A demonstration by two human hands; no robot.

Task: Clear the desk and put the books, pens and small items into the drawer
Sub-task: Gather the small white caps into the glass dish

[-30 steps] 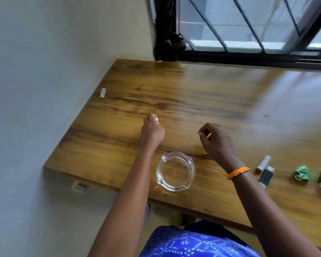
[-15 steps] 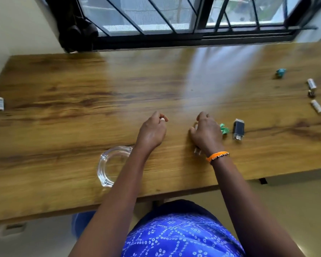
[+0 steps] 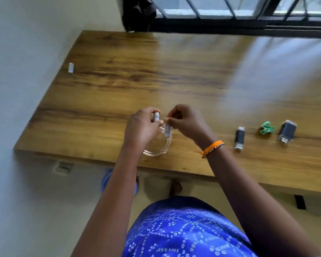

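My left hand point(image 3: 141, 129) is closed around a small white cylinder point(image 3: 156, 116), held upright above the desk. My right hand point(image 3: 186, 122), with an orange band at the wrist, pinches a second small white cylinder point(image 3: 167, 130) that points down. Both hands meet over a clear glass ashtray point(image 3: 158, 150) near the front edge of the wooden desk point(image 3: 156, 75); my hands hide most of the ashtray. To the right on the desk lie a small dark adapter point(image 3: 239, 137), a crumpled green piece point(image 3: 266, 127) and a bigger dark adapter point(image 3: 286, 131). No drawer is in view.
Another small white cylinder point(image 3: 71, 67) lies at the desk's far left edge by the wall. A barred window point(image 3: 230, 10) runs behind the desk, with a dark bundle point(image 3: 138, 13) at its left corner. A wall socket point(image 3: 63, 167) sits below the desk.
My view swung back to the left. Both hands lifted off the desk and came together over the ashtray. My right hand now holds a white cylinder picked up from the desk.
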